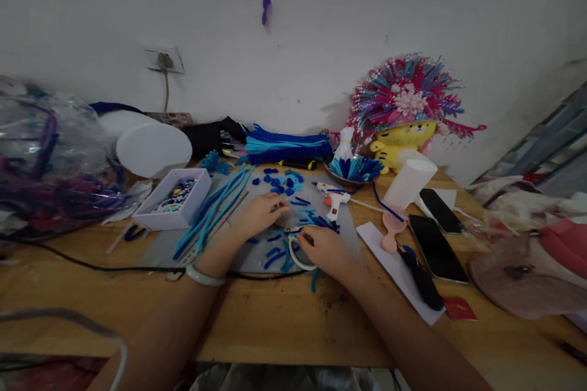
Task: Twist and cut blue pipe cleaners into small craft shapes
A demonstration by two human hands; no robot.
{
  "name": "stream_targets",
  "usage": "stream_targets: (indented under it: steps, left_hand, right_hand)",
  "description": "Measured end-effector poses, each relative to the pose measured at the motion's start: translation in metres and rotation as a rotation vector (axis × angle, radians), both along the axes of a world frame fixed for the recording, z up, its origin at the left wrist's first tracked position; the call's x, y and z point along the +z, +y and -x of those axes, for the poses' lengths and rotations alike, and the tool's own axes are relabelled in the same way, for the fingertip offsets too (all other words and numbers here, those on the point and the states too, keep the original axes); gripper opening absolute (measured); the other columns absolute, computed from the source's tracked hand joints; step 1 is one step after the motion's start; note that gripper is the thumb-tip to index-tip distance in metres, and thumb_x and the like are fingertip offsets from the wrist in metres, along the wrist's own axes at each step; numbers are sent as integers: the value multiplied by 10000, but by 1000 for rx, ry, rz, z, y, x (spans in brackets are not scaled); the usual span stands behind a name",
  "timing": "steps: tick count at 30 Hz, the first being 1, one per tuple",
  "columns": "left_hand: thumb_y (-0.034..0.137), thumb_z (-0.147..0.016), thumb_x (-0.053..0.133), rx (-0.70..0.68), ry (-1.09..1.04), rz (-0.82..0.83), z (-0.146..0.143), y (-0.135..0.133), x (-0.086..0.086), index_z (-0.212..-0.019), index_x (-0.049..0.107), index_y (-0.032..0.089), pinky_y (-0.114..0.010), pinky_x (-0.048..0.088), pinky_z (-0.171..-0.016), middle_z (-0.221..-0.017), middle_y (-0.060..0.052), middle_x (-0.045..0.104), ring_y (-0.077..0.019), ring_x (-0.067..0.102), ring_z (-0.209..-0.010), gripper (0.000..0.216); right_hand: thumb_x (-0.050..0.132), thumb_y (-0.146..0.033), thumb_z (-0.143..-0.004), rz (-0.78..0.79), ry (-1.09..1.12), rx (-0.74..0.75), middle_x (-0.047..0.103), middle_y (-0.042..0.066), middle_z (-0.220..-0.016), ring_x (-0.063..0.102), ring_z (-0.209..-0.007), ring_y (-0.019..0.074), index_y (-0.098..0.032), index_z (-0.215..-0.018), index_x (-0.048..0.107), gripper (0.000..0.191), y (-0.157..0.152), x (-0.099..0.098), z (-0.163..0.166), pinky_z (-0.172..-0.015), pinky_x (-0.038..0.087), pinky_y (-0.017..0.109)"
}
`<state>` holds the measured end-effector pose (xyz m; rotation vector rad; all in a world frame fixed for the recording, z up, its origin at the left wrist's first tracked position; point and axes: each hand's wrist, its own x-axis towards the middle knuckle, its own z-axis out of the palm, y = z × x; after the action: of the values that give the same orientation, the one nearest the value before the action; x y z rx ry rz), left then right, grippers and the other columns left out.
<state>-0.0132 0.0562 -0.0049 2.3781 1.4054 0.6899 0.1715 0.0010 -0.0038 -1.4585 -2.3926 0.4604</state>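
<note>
My left hand (262, 216) reaches over the grey mat (153, 252), its fingers curled together. Whatever they pinch, if anything, is hidden. My right hand (323, 249) is closed close beside it, around what look like scissors (299, 261) with a white loop handle showing below the fingers. A small metal part and a dark blue strip show between the hands. Short blue pipe-cleaner pieces (274, 258) lie under and around my hands. Small dark and light blue curled pieces (277, 182) are grouped beyond them. Long light blue pipe cleaners (215, 208) lie left of my left hand.
A white box of beads (158, 220) stands left. A hot glue gun (337, 204), a bowl of blue pieces (351, 180), a pink brush (391, 233) and phones (438, 250) are right. A black cable (114, 268) crosses the front. A decorated yellow plush (408, 140) sits behind.
</note>
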Motion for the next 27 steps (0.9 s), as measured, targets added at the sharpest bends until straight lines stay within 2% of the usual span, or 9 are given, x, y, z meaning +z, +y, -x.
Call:
stream_targets:
  steps: [4,6,11,14,18,20,22,25,27]
  left_hand:
    - [213,-795,375,577,251,-32,34,5,-1,-914,579,127,-374,419,-787,-967,-153,594,-269,560,-912,252]
    - [179,-774,380,755,316,56,53,7,-3,-936,566,95,-402,432,-755,-1013,-200,566,-314,545,-953,261]
    - [139,-748,401,769,253,123,71,11,-9,-799,575,125,-347,449,-744,-908,-160,592,-262,576,-879,182]
    - [170,-765,408,825,47,-58,64,10,-5,-817,550,133,-378,445,-735,-880,-149,590,-269,579,-840,156]
    - [253,-867,289,841,-156,-336,45,3,6,-1005,468,169,-354,426,-793,-968,-106,578,-223,546,-921,241]
    - [252,-858,337,718,-249,-515,32,-3,8,-964,494,170,-334,433,-765,-921,-94,594,-205,554,-868,206]
    - [237,-850,356,537,-202,-593,16,-11,7,-928,518,162,-310,443,-725,-867,-76,607,-183,568,-811,195]
    - [207,-840,364,115,41,-630,-10,-24,2,-917,557,157,-273,442,-649,-840,-70,623,-159,579,-734,214]
    - [195,-845,348,-184,174,-614,-25,-32,0,-897,581,162,-247,425,-587,-771,-60,627,-143,575,-668,240]
  right_hand:
    - [408,-293,-848,11,-13,-15,599,14,-659,479,-590,106,-175,-673,563,262,0,0,0,-516,218,243]
    - [411,-292,-848,15,-28,-22,603,16,-667,488,-601,109,-175,-683,568,257,0,1,0,-518,221,245]
    - [399,-295,-852,23,-44,-12,614,17,-691,506,-619,112,-178,-692,572,264,0,2,1,-521,222,246]
    - [392,-299,-852,11,-41,-17,617,19,-699,514,-626,115,-177,-690,570,270,0,2,1,-527,233,245]
    - [403,-302,-841,25,3,-21,607,27,-672,514,-615,126,-176,-678,575,268,0,-2,1,-529,255,246]
    - [421,-323,-828,57,134,-36,605,27,-674,518,-621,130,-179,-709,585,248,1,-4,0,-540,289,241]
    - [427,-371,-818,94,385,-75,608,28,-724,523,-635,132,-182,-842,592,253,4,-6,-2,-562,337,238]
    - [317,-481,-837,136,809,-169,603,43,-812,516,-616,130,-174,-1036,536,426,11,-4,-6,-563,387,253]
    - [276,-542,-827,167,1006,-244,601,43,-790,515,-599,129,-174,-933,568,482,16,0,-10,-546,396,258]
